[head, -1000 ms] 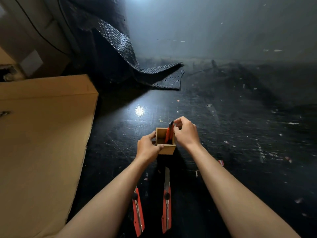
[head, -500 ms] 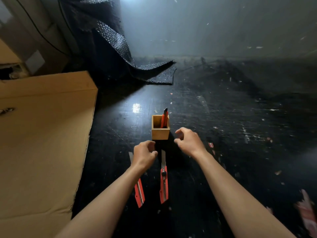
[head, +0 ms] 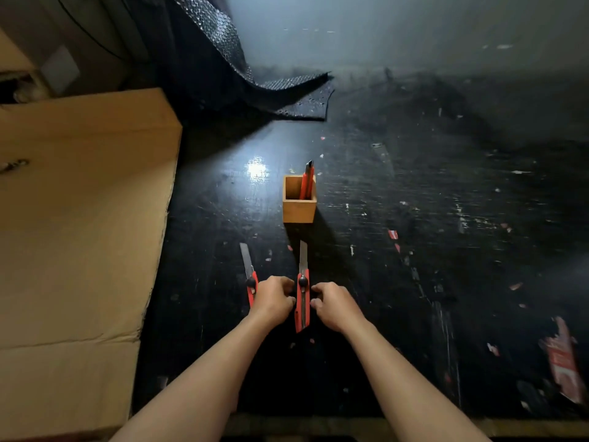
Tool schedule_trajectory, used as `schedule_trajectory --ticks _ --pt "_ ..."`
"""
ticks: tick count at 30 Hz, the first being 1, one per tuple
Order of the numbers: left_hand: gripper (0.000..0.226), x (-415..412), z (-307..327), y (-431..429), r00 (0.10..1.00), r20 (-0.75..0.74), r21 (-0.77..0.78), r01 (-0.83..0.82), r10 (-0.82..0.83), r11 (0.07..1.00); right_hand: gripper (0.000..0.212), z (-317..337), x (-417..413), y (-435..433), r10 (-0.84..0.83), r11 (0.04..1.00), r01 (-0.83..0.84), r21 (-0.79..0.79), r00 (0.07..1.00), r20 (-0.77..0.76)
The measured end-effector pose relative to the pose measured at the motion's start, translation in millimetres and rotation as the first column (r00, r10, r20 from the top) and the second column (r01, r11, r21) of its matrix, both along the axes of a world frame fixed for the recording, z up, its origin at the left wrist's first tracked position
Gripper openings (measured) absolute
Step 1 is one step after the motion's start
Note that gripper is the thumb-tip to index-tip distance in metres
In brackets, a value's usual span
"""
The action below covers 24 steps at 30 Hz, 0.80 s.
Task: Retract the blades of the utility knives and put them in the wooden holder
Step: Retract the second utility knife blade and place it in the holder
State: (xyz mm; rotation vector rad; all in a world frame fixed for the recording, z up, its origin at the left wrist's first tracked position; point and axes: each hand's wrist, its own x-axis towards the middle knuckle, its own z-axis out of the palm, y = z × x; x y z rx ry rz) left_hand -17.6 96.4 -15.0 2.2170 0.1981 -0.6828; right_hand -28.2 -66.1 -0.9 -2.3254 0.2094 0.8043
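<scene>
Three knives, one holder, two hands on a dark worktop

Three red utility knives show: one standing in the single wooden holder, two lying flat with blades out, one to the left and one in the middle. Two bare hands, left and right, flank the middle knife. One cardboard sheet and one piece of bubble wrap complete the count.
</scene>
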Motion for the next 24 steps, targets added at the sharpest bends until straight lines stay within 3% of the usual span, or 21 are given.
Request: schedule_trajectory --ticks 6,10,14,24 --pt "0.038 -9.7 -2.1 -11.7 0.995 -0.013 -0.101 -0.103 0.102 0.990 0.031 -3.8 -13.8 4.7 -0.095 0.990 0.093 0.106 0.995 0.017" --pt "0.034 -11.9 5.5 -11.8 0.985 -0.039 -0.203 -0.175 0.171 0.963 0.029 3.9 -17.2 -0.4 -0.228 0.935 0.229 0.273 0.973 -0.034" --pt "0.032 -6.2 24.1 -9.2 0.969 -0.036 -0.345 -0.240 0.243 0.908 0.031 19.8 -12.9 -1.8 -0.311 0.886 0.275 0.374 0.950 0.038" --pt "0.042 26.2 122.9 17.1 0.960 0.059 -0.641 -0.173 0.273 0.748 0.037 103.9 26.0 1.4 -0.359 0.751 0.117 0.650 0.899 0.252"
